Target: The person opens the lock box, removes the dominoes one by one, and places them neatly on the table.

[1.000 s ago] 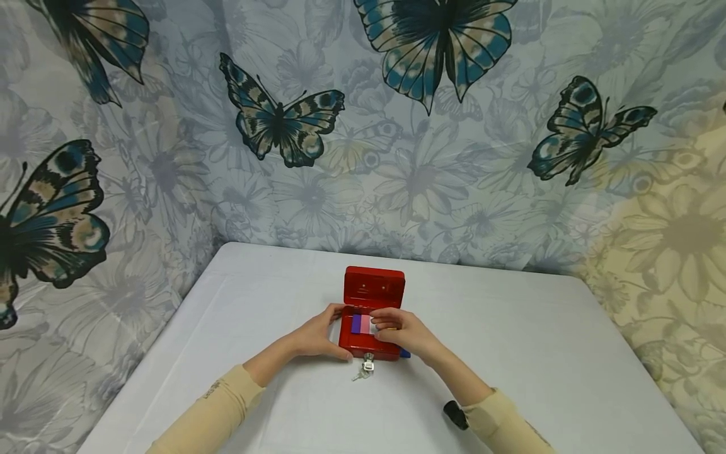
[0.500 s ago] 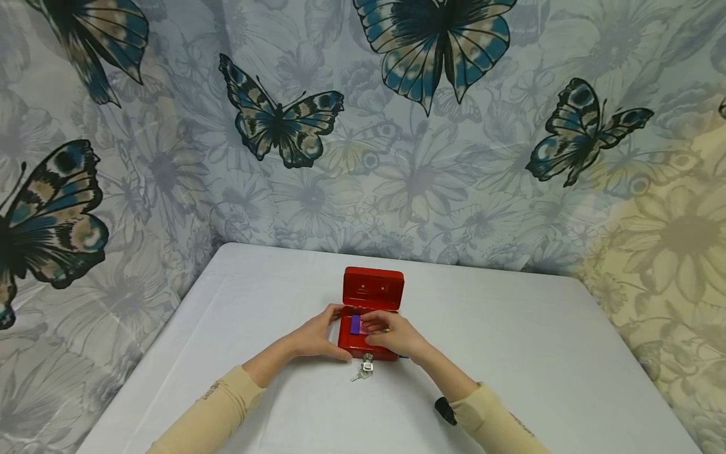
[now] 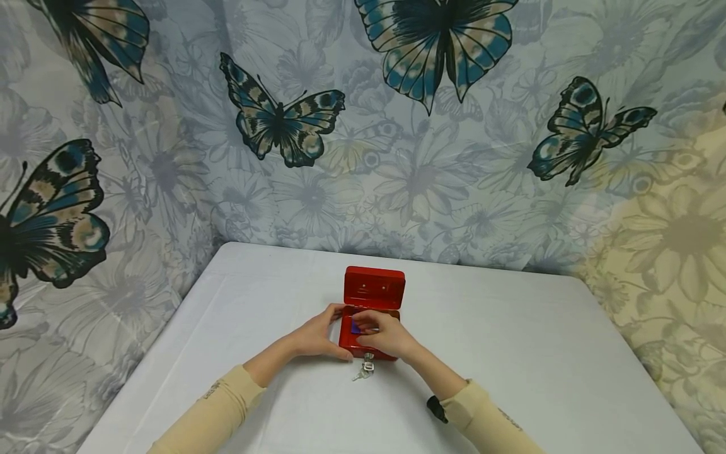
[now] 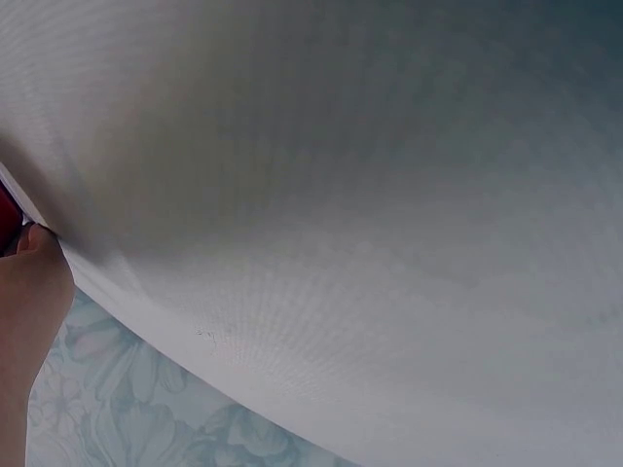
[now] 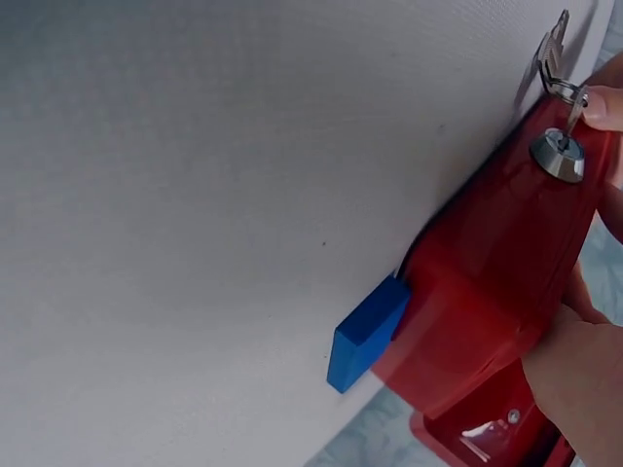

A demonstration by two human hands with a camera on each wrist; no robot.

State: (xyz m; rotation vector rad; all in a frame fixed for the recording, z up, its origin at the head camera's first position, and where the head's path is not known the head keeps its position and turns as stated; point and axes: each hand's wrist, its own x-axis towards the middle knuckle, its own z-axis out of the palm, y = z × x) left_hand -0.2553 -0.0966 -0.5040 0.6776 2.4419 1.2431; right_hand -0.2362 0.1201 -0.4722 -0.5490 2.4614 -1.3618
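Note:
A small red cash box (image 3: 348,340) stands on the white table with its lid (image 3: 374,287) raised. My left hand (image 3: 314,334) grips its left side, thumb at the front corner and fingers at the back. Over the box's inside, my right hand (image 3: 386,334) has bent fingers close to a purple block (image 3: 355,326). The fingers hide what lies under them, and I cannot tell whether they pinch anything. A lock (image 5: 560,156) with keys (image 3: 361,375) hanging from it sits on the box's front. Outside the box's right side is a blue block (image 5: 368,333).
The box stands near the middle of the white-covered table (image 3: 510,334). Behind it hangs a butterfly-patterned cloth (image 3: 408,176). A small black object (image 3: 437,409) shows against the right sleeve (image 3: 476,410).
My right hand has slid left across the box, covering the pink and white blocks seen before and part of the purple one. The left hand and the box stay put.

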